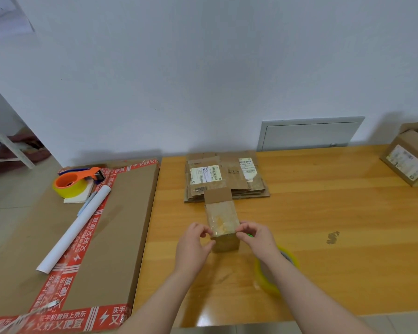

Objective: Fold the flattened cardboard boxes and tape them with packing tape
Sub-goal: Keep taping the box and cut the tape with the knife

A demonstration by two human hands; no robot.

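I have the small box (223,221) on the bench (311,213) right in front of me, its long side pointing away, so both hands reach it evenly. My left hand (194,242) pinches the near left corner, with the fingers (204,231) curled over the top edge and the thumb against the side. My right hand (257,237) does the same on the right corner, fingers (245,231) bent tight on the edge. I judge this grip is there to press the tape down over the near edge and hold the box square.

The roll of tape (279,271) lies just under my right forearm, close enough to grab. The stack of flat boxes (227,175) waits just behind the small box, touching or nearly touching its far end. A made-up box (408,159) sits well apart at the far right.

The small box is plain brown card, narrow and long. Its top is covered with shiny, wrinkled clear tape and has a yellowish patch in the middle. The far flap (218,195) is bare card and looks not yet taped.
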